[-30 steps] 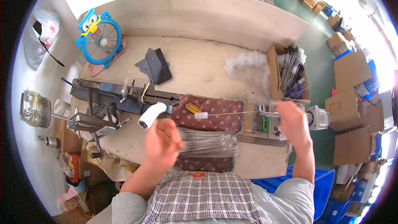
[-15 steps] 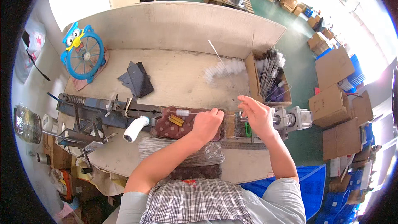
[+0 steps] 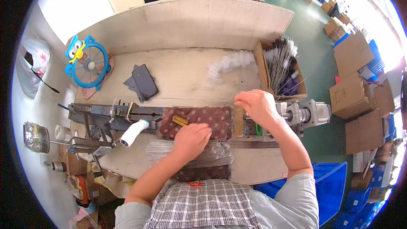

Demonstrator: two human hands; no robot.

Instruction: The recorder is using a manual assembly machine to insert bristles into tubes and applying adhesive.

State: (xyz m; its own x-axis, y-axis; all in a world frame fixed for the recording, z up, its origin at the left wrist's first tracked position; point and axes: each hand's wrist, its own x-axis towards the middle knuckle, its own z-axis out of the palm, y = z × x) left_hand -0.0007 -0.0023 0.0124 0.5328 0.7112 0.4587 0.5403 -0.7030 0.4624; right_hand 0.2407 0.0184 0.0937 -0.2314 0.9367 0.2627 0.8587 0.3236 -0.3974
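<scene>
A: What is being handled, taking the cushion (image 3: 199,121) as the landmark?

B: The left hand (image 3: 191,139) is laid on the cushion's near edge, fingers curled down onto the dotted cloth. Whether anything is pinched under them cannot be told; the fingertips are hidden. The wires (image 3: 186,157), a flat grey bundle, are spread just nearer the person than the cushion, right under that wrist, probably so that one can be drawn off without a reach.

A: And the other hand?

B: The right hand (image 3: 256,106) is held at the cushion's right end, over the wooden block (image 3: 238,121) and the machine head (image 3: 296,116). The fingers are bent downward as if closed on something small, but what is gripped is not shown.

A: Why is a cushion set there at all?

B: It is judged to be a padded rest over the metal rail (image 3: 110,112), which runs off from the cushion's left end; a white handle (image 3: 132,132) is seen at the cushion's left near corner. A small yellow piece (image 3: 180,120) lies on the cloth itself.

A: Anything beyond the cushion?

B: A carton (image 3: 282,70) of finished brushes is stood past its far right corner, with a white brush (image 3: 229,64) lying beside it. A blue fan (image 3: 87,63) is propped well off to the far left.
</scene>
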